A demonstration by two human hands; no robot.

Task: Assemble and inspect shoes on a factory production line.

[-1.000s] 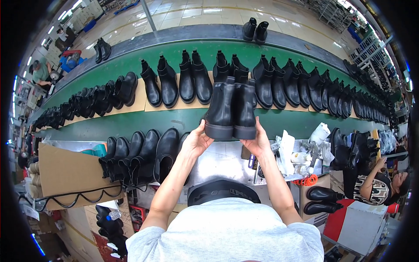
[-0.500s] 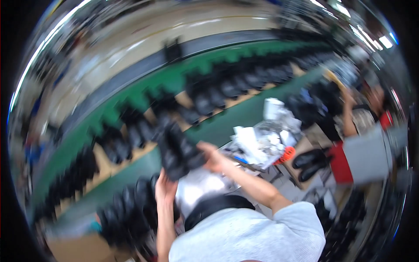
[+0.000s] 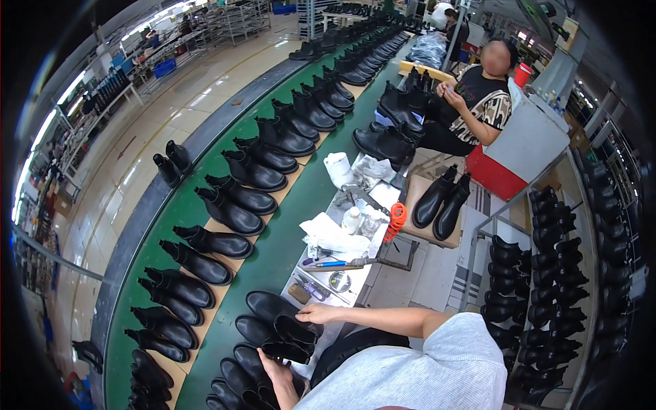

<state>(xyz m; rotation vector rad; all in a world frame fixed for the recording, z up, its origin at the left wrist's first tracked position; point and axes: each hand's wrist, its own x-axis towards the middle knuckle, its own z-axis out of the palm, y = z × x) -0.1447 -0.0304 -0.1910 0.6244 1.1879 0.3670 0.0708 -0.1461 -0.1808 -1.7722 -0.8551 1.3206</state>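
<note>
A pair of black ankle boots is between my hands at the near edge of the green line, toes pointing left. My right hand (image 3: 318, 313) grips the farther boot (image 3: 270, 305) by its shaft. At the shaft of the nearer boot (image 3: 254, 331), my left hand (image 3: 275, 367) is closed round the leather, part of its fingers hidden. More black boots (image 3: 236, 376) stand close beside my left hand, toes the same way.
Pairs of black boots line boards on the green conveyor (image 3: 301, 205). A white worktable (image 3: 348, 283) holds tools, bottles and crumpled paper. Boots rest on a stool (image 3: 445, 237). A seated co-worker (image 3: 471, 102) is at far right, and boot racks (image 3: 540, 287) stand at right.
The pair of boots, raised over the conveyor's edge before, is now lower, beside the other boots at the near edge. Both hands moved with it. My view has turned and is sharper.
</note>
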